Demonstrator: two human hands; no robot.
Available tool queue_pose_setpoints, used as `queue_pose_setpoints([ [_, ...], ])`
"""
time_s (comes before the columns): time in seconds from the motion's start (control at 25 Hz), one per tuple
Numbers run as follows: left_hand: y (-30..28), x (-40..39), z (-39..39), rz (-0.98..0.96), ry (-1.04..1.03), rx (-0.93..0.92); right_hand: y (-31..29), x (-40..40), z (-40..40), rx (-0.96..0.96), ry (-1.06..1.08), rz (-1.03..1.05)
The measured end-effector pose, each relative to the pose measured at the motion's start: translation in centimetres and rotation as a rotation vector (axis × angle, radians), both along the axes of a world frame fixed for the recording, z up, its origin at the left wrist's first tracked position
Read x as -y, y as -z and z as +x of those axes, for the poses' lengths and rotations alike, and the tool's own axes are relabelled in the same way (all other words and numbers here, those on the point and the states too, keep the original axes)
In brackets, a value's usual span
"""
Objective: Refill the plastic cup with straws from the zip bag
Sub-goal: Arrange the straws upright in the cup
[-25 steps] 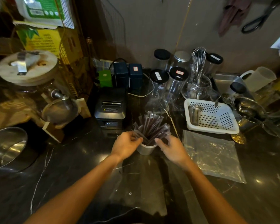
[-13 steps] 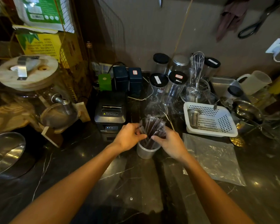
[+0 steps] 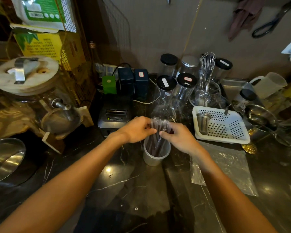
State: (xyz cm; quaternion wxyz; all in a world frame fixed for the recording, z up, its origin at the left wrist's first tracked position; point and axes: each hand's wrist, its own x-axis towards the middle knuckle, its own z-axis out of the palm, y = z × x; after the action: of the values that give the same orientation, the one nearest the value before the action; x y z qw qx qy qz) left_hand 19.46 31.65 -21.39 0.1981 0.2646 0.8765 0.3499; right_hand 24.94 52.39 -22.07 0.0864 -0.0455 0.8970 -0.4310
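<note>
Everywhere, cluttered dark marble countertop [image 3: 118, 179]

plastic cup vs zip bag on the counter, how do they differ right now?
The plastic cup stands upright; the zip bag lies flat. The cup holds dark wrapped straws; the bag looks empty. Left hand and right hand work over the cup; the bag lies untouched. Both are see-through plastic on the dark counter.

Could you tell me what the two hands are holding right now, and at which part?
Both the left hand and right hand grip the straws near their upper ends; the lower ends sit in the plastic cup.
</note>
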Motion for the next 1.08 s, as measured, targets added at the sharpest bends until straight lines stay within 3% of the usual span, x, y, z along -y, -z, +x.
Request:
queue_pose_setpoints([
  [0.28, 0.2, -0.9, -0.6, -0.094, 0.051, 0.049, 0.5, -0.4, -0.8, 0.146, -0.058, 0.111],
  [0.64, 3.6, -0.4, 1.2, 0.137, -0.189, 0.097, 2.5, -0.5, 0.2, 0.17, 0.095, -0.038],
  [0.88, 1.5, -0.6, -0.3, 0.07, -0.135, 0.027, 0.6, -1.2, -1.5, 0.189, 0.058, -0.087],
  [1.08, 2.0, -0.4, 0.0, 0.063, -0.163, 0.197, 0.9, -0.6, -1.6, 0.229, 0.092, -0.16],
])
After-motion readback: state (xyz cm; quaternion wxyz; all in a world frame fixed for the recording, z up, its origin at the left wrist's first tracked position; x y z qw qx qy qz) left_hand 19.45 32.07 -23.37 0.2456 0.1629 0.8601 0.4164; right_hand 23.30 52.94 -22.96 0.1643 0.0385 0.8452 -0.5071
